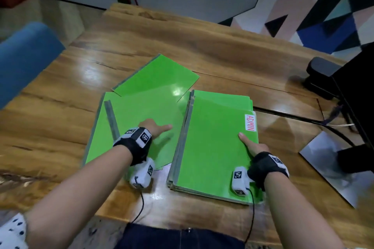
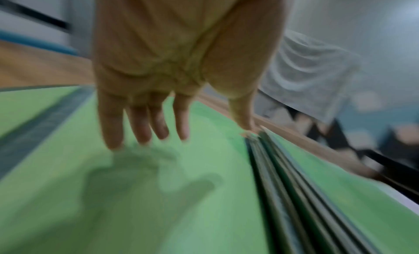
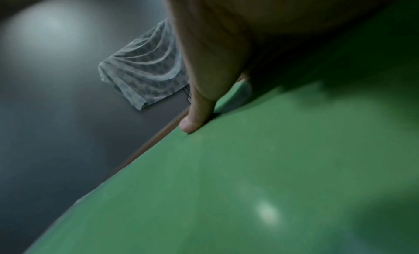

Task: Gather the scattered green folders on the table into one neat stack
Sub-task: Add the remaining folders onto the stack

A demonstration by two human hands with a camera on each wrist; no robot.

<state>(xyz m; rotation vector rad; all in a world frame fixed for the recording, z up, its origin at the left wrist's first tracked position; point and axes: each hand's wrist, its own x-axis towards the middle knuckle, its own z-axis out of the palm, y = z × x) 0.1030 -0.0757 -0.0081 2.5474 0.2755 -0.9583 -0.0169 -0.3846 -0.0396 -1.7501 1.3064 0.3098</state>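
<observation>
the stack [image 1: 214, 143] is gripped at its right edge by the right hand [image 1: 252, 145], thumb on top, while the left hand [image 1: 153, 129], fingers straight, hovers over 2 loose folders [image 1: 139, 111] just beside, judged next for lifting across.

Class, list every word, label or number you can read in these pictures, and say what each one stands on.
"ADMIN", red letters on a white label at the right edge of the top folder of the stack.
Black-and-white square code markers on the wristbands: patterns only, no readable text.
Both wrist views: no text.
</observation>
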